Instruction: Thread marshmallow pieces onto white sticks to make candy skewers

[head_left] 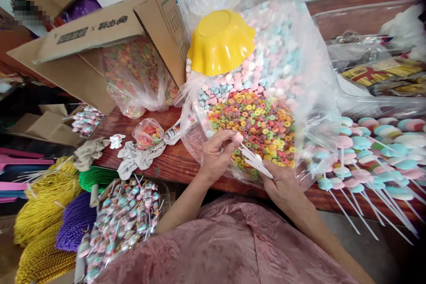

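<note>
Between the thumb and fingers of my left hand point(215, 154) is a small pink marshmallow point(237, 137). My right hand point(283, 185) is closed around a bunch of white sticks point(254, 162), and the far end of one reaches the marshmallow. Whether that stick has entered it I cannot make out. Both hands are over the near edge of a pile of colourful ring candies point(253, 120). Behind the rings lie loose pink, white and blue marshmallows point(273, 49) on clear plastic. An upturned yellow bowl point(221, 42) rests on them.
At right, stacked marshmallows on sticks point(366, 155) overhang the table edge. An open cardboard box point(100, 35) with bagged rings stands at left. Below it are a grey cloth point(140, 157), a bin of wrapped sweets point(124, 217) and gold cords point(40, 213).
</note>
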`<action>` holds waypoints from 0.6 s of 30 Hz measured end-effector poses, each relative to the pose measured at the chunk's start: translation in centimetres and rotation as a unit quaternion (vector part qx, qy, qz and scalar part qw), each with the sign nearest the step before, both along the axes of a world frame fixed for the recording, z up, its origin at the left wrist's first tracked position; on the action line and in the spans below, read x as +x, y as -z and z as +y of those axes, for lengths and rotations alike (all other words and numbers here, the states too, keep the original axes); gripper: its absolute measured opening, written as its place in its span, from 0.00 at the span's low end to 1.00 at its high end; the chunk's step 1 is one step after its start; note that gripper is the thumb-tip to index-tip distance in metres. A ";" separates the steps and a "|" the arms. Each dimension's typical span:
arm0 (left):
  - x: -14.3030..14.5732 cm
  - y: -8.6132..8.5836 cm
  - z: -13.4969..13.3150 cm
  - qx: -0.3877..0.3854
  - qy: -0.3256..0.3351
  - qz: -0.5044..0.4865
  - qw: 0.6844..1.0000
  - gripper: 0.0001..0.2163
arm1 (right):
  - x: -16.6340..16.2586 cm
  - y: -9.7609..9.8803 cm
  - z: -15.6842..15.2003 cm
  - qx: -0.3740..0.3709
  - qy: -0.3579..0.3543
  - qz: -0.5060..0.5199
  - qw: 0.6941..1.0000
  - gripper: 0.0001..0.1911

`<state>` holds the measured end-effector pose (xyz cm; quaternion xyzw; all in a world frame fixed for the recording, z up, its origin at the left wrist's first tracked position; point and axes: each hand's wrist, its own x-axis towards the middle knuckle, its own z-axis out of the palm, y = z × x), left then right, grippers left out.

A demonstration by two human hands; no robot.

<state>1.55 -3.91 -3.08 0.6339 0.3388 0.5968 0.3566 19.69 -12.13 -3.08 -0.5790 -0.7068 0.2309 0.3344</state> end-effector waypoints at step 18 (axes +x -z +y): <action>-0.8 -1.0 -0.8 0.213 -0.026 0.181 0.960 0.15 | -2.1 0.0 -0.3 -0.052 -0.003 0.039 0.998 0.16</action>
